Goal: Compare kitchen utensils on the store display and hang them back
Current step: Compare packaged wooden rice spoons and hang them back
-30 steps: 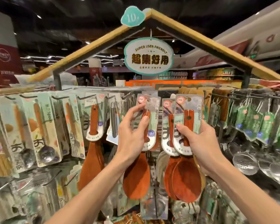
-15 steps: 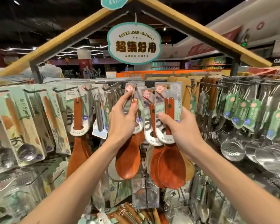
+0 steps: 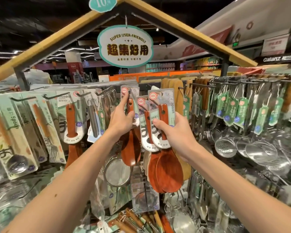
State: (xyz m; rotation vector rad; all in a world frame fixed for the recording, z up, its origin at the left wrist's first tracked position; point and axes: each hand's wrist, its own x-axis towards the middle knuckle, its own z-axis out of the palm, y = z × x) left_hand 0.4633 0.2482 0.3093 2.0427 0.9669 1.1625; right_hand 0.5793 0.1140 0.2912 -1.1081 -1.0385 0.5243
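**Wooden rice spoons, carded, two in hand**, held up in front of the display rack (image 3: 203,85).

- First spoon (image 3: 130,148): the left hand (image 3: 123,120) has its fingers wrapped round the handle and card. The forefinger (image 3: 124,102) reaches up toward the card top.
- Second spoon (image 3: 170,172): the right hand (image 3: 175,133) pinches the card, thumb in front.

Handling, as judged: light, stiff, smooth-varnished wood. The card flexes, so grip the handle and card together.

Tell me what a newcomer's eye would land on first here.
Dead centre, two bare hands hold carded red-brown spoons up against the rack: the left hand holds a wooden spoon, and the right hand grips a rice spoon. Above them hangs the oval teal-rimmed sign reading SUPER USER-FRIENDLY, under a yellow peaked roof frame. To the right, shiny steel skimmers dangle from hooks.
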